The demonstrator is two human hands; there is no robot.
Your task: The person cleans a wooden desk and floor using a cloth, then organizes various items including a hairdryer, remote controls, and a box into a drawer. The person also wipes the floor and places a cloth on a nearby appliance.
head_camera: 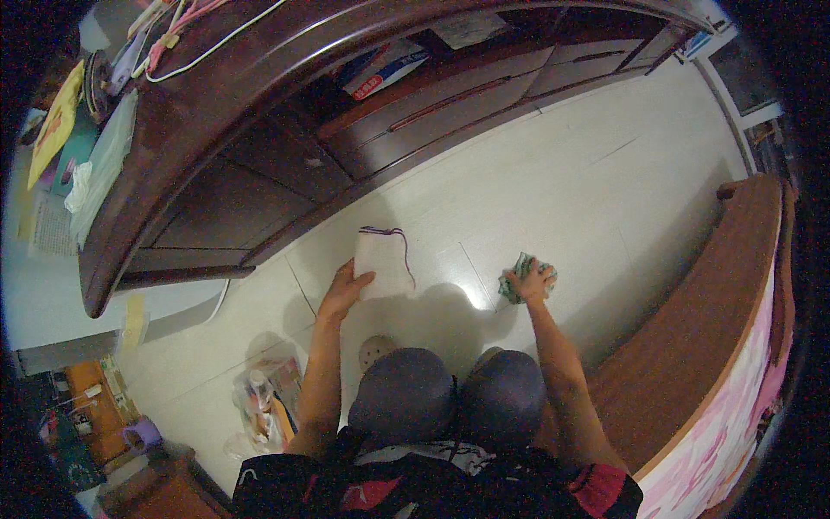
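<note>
My left hand (343, 290) grips the lower left edge of a pale cloth drawstring pouch (382, 263), thumb on its front. A dark purple cord runs along the pouch's top and hangs down its right side. My right hand (533, 281) lies spread over a crumpled green-and-white patterned cloth or packet (514, 290); whether it rests on the floor or is held just above it I cannot tell. Both hands are in front of my bent knees, over the pale tiled floor (454, 194).
A dark wooden cabinet (447, 107) with drawers runs across the front. At right stands a brown wooden bed frame (687, 311) with pink-and-white bedding (726, 415). Plastic bags with mixed items (262, 405) lie left of my legs. A perforated shoe (377, 349) shows beside my knee.
</note>
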